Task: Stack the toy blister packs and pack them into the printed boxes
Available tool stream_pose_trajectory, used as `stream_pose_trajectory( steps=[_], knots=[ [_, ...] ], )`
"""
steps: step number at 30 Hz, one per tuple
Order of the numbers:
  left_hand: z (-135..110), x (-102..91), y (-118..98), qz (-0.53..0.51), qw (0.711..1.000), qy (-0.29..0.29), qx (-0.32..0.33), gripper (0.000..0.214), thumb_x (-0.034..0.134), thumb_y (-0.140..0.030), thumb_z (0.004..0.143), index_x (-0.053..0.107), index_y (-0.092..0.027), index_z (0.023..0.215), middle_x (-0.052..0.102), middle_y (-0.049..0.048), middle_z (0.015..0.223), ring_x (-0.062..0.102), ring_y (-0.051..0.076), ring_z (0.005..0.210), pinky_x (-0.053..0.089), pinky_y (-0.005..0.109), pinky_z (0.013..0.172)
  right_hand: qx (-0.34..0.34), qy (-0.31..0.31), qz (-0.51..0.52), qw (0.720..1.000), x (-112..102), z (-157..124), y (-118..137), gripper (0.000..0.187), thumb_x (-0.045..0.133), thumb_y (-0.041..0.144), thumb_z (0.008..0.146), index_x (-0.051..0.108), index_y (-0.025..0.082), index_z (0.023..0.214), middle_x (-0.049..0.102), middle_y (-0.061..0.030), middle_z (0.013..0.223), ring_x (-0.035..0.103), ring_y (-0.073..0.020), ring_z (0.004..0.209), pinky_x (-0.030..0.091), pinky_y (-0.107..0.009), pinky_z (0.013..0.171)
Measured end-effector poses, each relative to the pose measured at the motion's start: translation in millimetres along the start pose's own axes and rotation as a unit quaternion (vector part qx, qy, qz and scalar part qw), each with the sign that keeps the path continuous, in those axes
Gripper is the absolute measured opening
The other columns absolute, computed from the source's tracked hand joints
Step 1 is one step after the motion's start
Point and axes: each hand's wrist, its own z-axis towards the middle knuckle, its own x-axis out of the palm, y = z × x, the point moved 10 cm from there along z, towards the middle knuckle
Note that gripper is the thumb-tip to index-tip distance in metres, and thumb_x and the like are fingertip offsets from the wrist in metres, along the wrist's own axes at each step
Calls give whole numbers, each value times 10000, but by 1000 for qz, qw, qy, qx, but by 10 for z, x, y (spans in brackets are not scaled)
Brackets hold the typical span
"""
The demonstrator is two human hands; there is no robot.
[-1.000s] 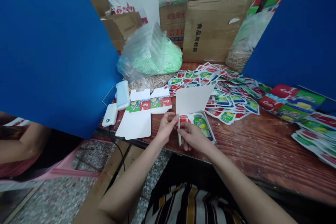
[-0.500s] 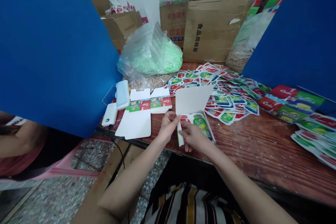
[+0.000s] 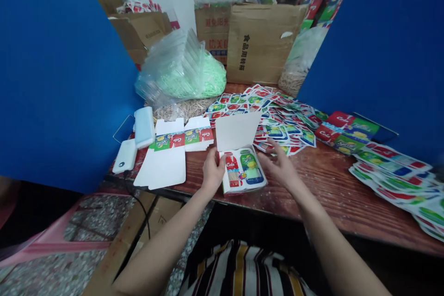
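Observation:
A small white carton [image 3: 227, 190] sits at the table's front edge with its lid [image 3: 237, 130] raised at the back. Inside it lies a printed insert [image 3: 242, 176], showing a red Cola bottle and a green Sprite bottle. My left hand [image 3: 212, 170] grips the carton's left side, thumb at the rim. Just off the right side, my right hand [image 3: 282, 166] is open with its fingers apart. Behind the carton spreads a pile of printed cut-out cards [image 3: 274, 101]. Flattened carton blanks [image 3: 168, 164] lie to the left.
A power bank [image 3: 125, 156] with a cable and a light-blue pack [image 3: 144, 127] lie at left. Bags of green shredded filler [image 3: 213, 76] and a cardboard box [image 3: 263, 41] stand behind. More cards [image 3: 391, 171] lie right. Blue panels [image 3: 62, 64] flank the table.
My right hand has moved off the carton's left part to beyond its right side, and its fingers have spread. The insert is now fully visible. The view has shifted to the right.

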Motion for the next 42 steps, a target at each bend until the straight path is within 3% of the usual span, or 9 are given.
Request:
stream_pose_trajectory(
  steps=[4,11,17,19,22,25,29,35,42],
  knots=[
    [23,47,26,12,999,34,-12,200,609,-332,821,570,-200,966,430,-38,654,433,133,598,360,257,591,36,167,160,972,484,114,-238,644,584,434,817,394,187,1380,624,-108,1128,619,-194,1010,528,-363,860],
    [99,95,102,-139,984,81,-69,314,686,-342,742,620,-183,1005,520,-8,738,492,124,659,412,237,612,2,200,201,959,519,183,-138,576,680,348,735,455,207,1246,564,-115,1272,585,-198,1106,499,-356,919],
    [137,32,-32,-118,990,75,-12,71,650,-204,734,679,-156,778,456,2,807,449,95,661,396,219,617,-185,180,90,962,358,105,156,315,669,348,784,576,212,1052,518,-124,1335,538,-259,1181,452,-409,964],
    [103,23,-108,-77,993,86,31,100,595,-152,762,681,-160,811,421,7,835,448,102,692,407,226,644,-232,188,34,954,353,64,229,226,598,332,845,588,218,1040,536,-124,1320,539,-259,1180,444,-433,969],
    [-20,55,-168,-17,988,134,77,249,528,-111,789,638,-175,1004,431,36,934,497,134,793,458,264,712,-277,220,-66,933,396,-20,280,342,570,302,867,544,233,1201,471,-121,1402,494,-259,1238,412,-457,1015],
    [-176,70,-218,42,975,182,117,331,475,-124,839,535,-178,1160,437,107,1166,532,200,1050,480,355,880,-287,229,-191,910,423,-93,250,483,531,283,886,459,266,1363,371,-97,1492,365,-299,1347,305,-541,1088],
    [-301,116,-307,146,944,250,162,397,384,-142,907,426,-194,1299,255,154,1501,341,261,1370,373,452,1072,-322,256,-252,876,434,-255,257,543,450,321,923,368,238,1453,337,-86,1519,216,-302,1426,213,-554,1142],
    [-350,156,-370,190,901,345,183,538,316,-113,921,380,-297,1423,119,49,1594,283,243,1419,379,448,1092,-354,332,-235,842,421,-516,335,693,453,516,908,220,272,1514,-26,-42,1598,10,-353,1451,166,-574,1146],
    [-360,91,-291,109,911,366,154,467,380,-166,929,505,-325,1350,82,-41,1598,184,237,1451,265,470,1157,-319,343,-275,839,438,-615,299,906,540,666,808,153,273,1526,-121,-60,1584,-52,-390,1437,208,-600,1119]
  ],
)
